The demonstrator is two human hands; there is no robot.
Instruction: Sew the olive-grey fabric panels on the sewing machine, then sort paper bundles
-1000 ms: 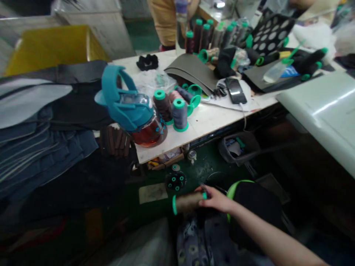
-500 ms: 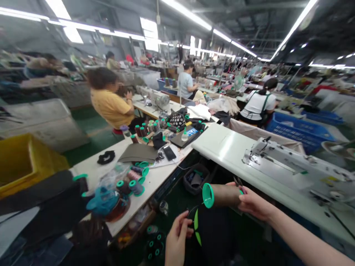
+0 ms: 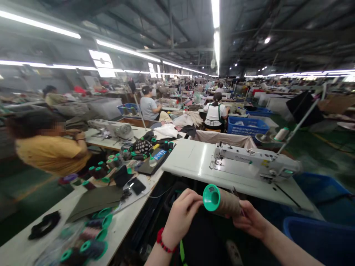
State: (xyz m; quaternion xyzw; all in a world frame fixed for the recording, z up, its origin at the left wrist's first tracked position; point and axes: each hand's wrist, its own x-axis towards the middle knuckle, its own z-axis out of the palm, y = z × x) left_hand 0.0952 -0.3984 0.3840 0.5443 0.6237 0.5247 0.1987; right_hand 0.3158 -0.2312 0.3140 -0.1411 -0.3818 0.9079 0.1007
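Note:
My right hand [image 3: 248, 218] is wrapped around the back end of a spool of brown thread [image 3: 229, 202], which lies nearly level above the floor gap. Its wide green base faces left. Thread snips [image 3: 235, 192], their dark blades pointing up, are also in this hand behind the spool; their grip is mostly hidden. My left hand [image 3: 184, 212], with a red beaded bracelet on the wrist, has its fingers pinched together against the spool's green rim. The thread at those fingertips is too fine to make out now.
A white sewing machine [image 3: 246, 160] stands on the pale table [image 3: 185, 157] ahead. On the left bench [image 3: 124, 225] are several green-based spools [image 3: 94, 248], a phone [image 3: 137, 186] and a black scrunchie [image 3: 46, 224]. A blue bin [image 3: 318, 232] is at right. Co-workers sit beyond.
The view has swung right. My left hand has risen from below the spool to its green rim; the thread that ran between them no longer shows. The right hand keeps the spool and snips.

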